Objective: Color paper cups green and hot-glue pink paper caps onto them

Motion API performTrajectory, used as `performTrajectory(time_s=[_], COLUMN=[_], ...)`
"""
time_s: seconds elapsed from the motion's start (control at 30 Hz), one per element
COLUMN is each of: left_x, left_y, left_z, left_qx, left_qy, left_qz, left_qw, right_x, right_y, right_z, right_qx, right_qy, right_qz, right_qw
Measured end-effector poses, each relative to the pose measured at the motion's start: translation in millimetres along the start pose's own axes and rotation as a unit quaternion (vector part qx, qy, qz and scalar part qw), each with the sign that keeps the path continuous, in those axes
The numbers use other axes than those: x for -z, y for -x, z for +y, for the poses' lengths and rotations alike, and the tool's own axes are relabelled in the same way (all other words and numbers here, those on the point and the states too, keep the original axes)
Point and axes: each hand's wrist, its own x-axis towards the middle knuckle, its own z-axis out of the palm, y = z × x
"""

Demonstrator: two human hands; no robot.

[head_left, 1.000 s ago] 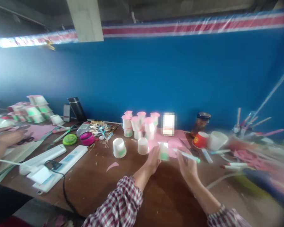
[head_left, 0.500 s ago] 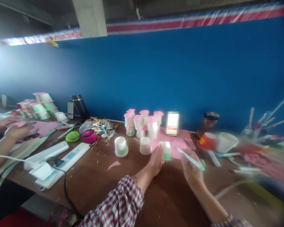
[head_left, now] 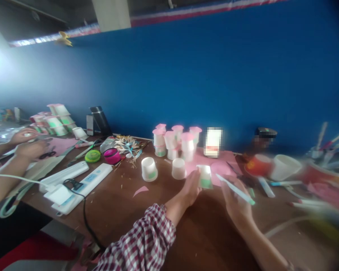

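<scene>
My left hand (head_left: 192, 188) is closed around the side of a white paper cup (head_left: 206, 172) with a green patch on it, just above the brown table. To its right, my right hand (head_left: 237, 201) grips a pale marker pen (head_left: 235, 189) with a greenish end, its tip pointing up and left toward the cup. Two more cups stand on the table to the left: a paper cup (head_left: 178, 168) near my left hand and a green-patched cup (head_left: 149, 169) farther off. Behind them, several stacked cups (head_left: 188, 147) are topped with pink paper.
Pink paper (head_left: 230, 158) lies behind my hands. On the right are a red cup (head_left: 258, 165), a white cup (head_left: 285, 167) and markers, partly blurred. Left are power strips (head_left: 97, 175), a magenta round container (head_left: 112, 156) and another person's hands (head_left: 34, 150).
The whole view has shifted, so things appear farther right and slightly higher. My left hand still holds the cup and my right hand the marker pen.
</scene>
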Motion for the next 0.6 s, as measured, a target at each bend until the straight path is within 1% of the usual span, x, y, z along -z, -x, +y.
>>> performTrajectory(time_s=[0.1,0.4,0.6], left_x=[-1.5,-5.4,-4.0], left_y=[0.4,1.5,1.8], left_z=[0.1,3.7,1.7], left_qx=[-0.019,0.008,0.012], left_qy=[-0.003,0.033,0.011], left_qz=[0.013,0.016,0.015], left_qw=[1.000,0.999,1.000], right_x=[0.1,3.1,3.0], right_y=[0.2,-0.1,0.7], right_z=[0.1,-7.3,-6.1], right_qx=[-0.001,0.002,-0.014], right_qy=[0.005,0.006,-0.001], right_qz=[0.000,0.003,-0.010], right_qw=[1.000,1.000,1.000])
